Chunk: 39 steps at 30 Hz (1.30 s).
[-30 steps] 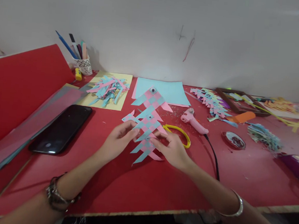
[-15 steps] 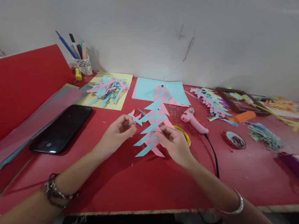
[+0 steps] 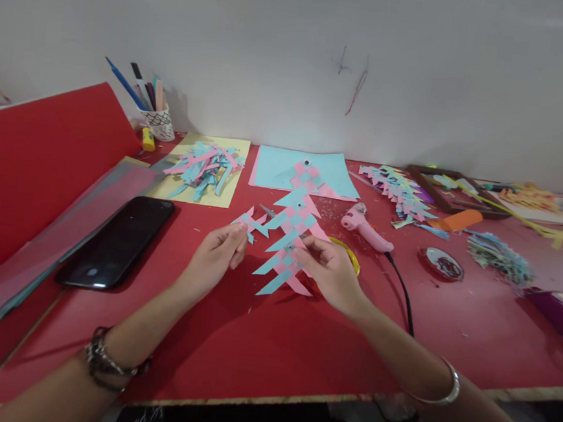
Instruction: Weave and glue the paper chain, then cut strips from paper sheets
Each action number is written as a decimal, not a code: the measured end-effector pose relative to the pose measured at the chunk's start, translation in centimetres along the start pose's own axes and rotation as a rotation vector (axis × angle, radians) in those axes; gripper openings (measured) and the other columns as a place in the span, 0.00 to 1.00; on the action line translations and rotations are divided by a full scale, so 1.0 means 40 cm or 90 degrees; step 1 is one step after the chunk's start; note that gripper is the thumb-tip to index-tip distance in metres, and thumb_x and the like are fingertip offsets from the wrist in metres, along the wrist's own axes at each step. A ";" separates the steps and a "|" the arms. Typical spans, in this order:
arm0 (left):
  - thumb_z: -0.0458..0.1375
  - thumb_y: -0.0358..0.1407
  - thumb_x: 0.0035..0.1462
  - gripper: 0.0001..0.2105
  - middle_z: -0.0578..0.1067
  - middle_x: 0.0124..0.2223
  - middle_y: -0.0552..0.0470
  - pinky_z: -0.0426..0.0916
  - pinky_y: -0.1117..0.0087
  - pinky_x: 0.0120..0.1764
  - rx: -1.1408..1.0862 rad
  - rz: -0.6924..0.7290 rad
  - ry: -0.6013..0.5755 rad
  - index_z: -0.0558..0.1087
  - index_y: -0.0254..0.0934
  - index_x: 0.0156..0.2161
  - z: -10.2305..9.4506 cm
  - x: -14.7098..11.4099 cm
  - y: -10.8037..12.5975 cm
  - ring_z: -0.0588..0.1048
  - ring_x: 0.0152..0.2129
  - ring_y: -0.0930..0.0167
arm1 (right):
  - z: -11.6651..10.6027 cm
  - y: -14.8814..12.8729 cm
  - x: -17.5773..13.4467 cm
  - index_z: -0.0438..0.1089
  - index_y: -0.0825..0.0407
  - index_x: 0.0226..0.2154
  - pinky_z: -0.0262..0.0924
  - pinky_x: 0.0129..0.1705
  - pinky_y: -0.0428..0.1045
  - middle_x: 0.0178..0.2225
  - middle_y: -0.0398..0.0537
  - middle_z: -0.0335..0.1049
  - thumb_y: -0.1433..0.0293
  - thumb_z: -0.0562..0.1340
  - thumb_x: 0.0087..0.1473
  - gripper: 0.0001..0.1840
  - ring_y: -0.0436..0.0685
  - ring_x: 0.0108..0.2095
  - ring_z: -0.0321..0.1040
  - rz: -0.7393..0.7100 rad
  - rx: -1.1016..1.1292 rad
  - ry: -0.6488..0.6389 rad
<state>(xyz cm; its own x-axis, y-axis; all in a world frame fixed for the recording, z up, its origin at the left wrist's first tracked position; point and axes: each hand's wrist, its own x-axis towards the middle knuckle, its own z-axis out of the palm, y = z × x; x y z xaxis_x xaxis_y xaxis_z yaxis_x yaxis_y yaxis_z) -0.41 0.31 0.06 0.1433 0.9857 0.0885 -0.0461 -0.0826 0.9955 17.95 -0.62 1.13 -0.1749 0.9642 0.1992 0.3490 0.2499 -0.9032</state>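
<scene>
My right hand (image 3: 331, 272) pinches the edge of a woven paper fish (image 3: 284, 263) in pink and light blue, with a googly eye. Directly above it in the view is a second woven fish (image 3: 296, 217), also with an eye; I cannot tell whether the two are joined. My left hand (image 3: 217, 255) is closed, thumb against curled fingers, left of the fish and apart from it. Whatever it may hold is too small or hidden. Just beyond those fingers lies a smaller pink and blue woven piece (image 3: 254, 223), near scissor tips (image 3: 266, 210).
A pink glue gun (image 3: 367, 231) with a black cord lies to the right, beside a yellow ring (image 3: 349, 252). Left are a black phone (image 3: 116, 243) and paper strips (image 3: 204, 169) on a yellow sheet. Behind, another woven fish (image 3: 306, 174) rests on blue paper (image 3: 275, 162).
My left hand has drawn back leftward from the fish, its fingers curling closer together. More of the small woven piece shows. My right hand and the fish have barely moved.
</scene>
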 end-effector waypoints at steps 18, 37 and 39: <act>0.57 0.38 0.41 0.07 0.75 0.23 0.55 0.66 0.73 0.27 0.167 0.018 -0.073 0.73 0.37 0.23 0.020 -0.005 0.015 0.71 0.23 0.73 | 0.016 -0.012 -0.009 0.64 0.53 0.21 0.57 0.30 0.44 0.20 0.40 0.67 0.69 0.57 0.49 0.09 0.48 0.24 0.63 -0.030 -0.030 -0.080; 0.55 0.41 0.48 0.14 0.60 0.16 0.60 0.55 0.76 0.21 0.140 0.025 -0.018 0.61 0.37 0.17 0.008 -0.004 0.016 0.58 0.16 0.78 | 0.009 -0.015 -0.005 0.65 0.53 0.21 0.55 0.29 0.45 0.21 0.41 0.66 0.67 0.57 0.48 0.08 0.49 0.24 0.62 -0.006 -0.034 -0.048; 0.54 0.39 0.49 0.15 0.59 0.15 0.60 0.55 0.76 0.22 0.093 0.025 0.009 0.60 0.37 0.16 0.005 -0.001 0.011 0.57 0.15 0.78 | 0.007 -0.012 -0.005 0.66 0.53 0.22 0.54 0.28 0.45 0.22 0.41 0.65 0.66 0.57 0.48 0.09 0.48 0.24 0.60 0.003 -0.036 -0.045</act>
<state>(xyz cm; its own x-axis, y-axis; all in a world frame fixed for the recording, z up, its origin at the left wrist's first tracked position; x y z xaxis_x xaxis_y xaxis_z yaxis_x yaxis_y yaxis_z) -0.24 0.20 0.49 0.1301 0.9832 0.1280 0.0924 -0.1405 0.9858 17.54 -0.97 1.43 -0.2368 0.9572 0.1661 0.4014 0.2521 -0.8805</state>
